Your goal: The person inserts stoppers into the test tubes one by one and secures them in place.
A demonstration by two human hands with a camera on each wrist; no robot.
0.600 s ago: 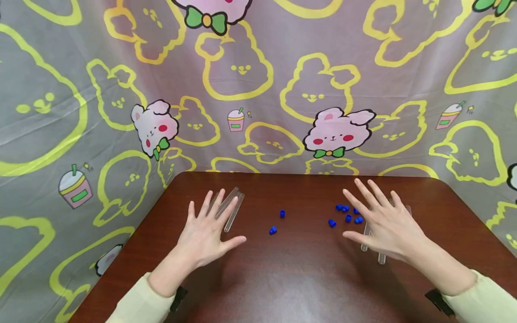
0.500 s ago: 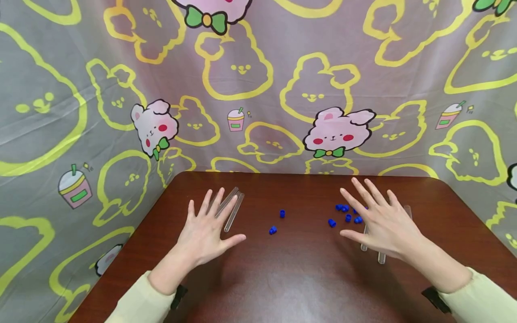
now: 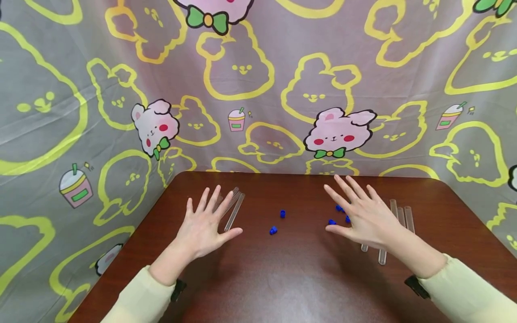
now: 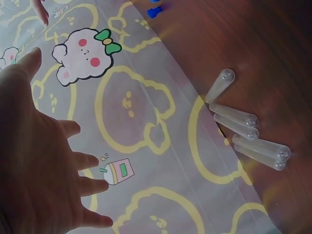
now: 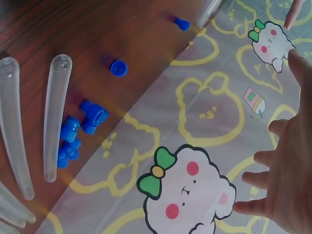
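Observation:
My left hand [image 3: 202,229] hovers above the table with fingers spread and nothing in it. Behind its fingertips lie several clear test tubes [image 3: 234,213], partly covered in the head view; the left wrist view shows their rounded ends [image 4: 280,155]. Also spread and holding nothing, my right hand [image 3: 365,220] is raised over several blue caps [image 3: 332,222] and hides some of them. More clear test tubes [image 3: 409,217] lie to its right and partly beneath it. In the right wrist view, caps cluster [image 5: 92,114] beside a tube [image 5: 57,117].
Between the hands, a blue cap [image 3: 282,214] and another small blue piece [image 3: 273,230] lie apart on the brown table [image 3: 274,278]. A grey curtain [image 3: 274,112] with cartoon prints stands behind the table and along its left side.
My right hand has shifted left, uncovering the tubes on the right and covering more blue caps. My left hand has moved only slightly. Both stay spread.

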